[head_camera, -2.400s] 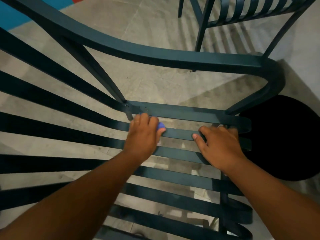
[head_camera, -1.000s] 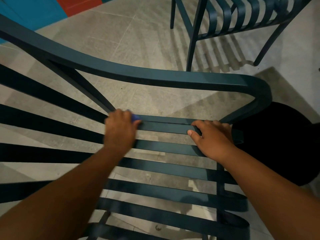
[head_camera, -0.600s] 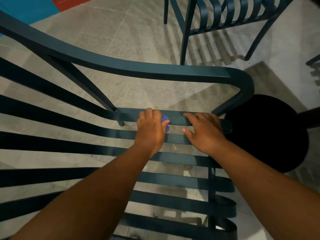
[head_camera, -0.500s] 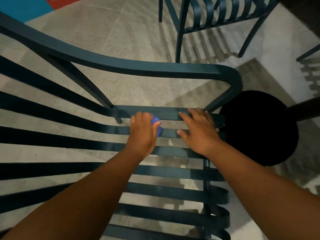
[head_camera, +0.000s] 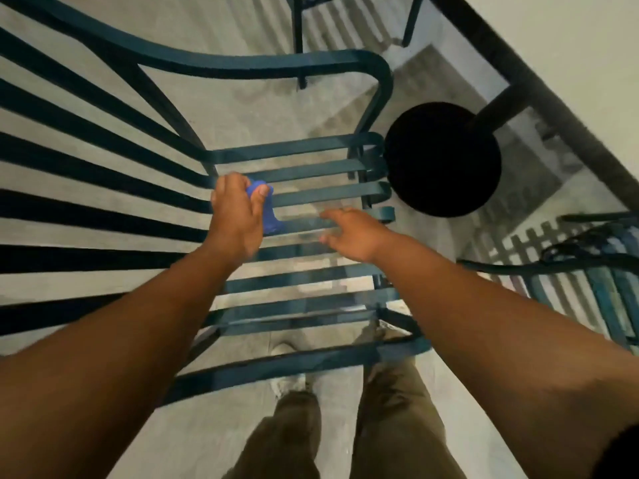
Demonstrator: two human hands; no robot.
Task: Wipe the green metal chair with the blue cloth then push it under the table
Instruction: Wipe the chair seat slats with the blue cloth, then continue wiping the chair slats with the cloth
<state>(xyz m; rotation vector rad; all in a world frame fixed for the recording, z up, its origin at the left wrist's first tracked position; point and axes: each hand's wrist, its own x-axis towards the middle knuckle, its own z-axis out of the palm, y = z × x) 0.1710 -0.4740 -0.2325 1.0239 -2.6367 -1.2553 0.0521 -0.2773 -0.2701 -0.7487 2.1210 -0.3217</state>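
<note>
Hands: left hand (head_camera: 237, 219) pinches blue cloth (head_camera: 268, 210) above the seat slats of green metal chair (head_camera: 294, 198); right hand (head_camera: 352, 231) spread, blurred, over same slats | progress: wiping apparently underway | left: push chair under tabletop (head_camera: 539, 81) beyond seat's far-right corner

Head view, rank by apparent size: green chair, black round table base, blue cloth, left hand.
1. green chair, spans most of the frame
2. black round table base
3. left hand
4. blue cloth, mostly hidden in that hand's grip, so only its visible part is ranked

The hand is nearer the camera than the base, so real sizes are unsure.
</note>
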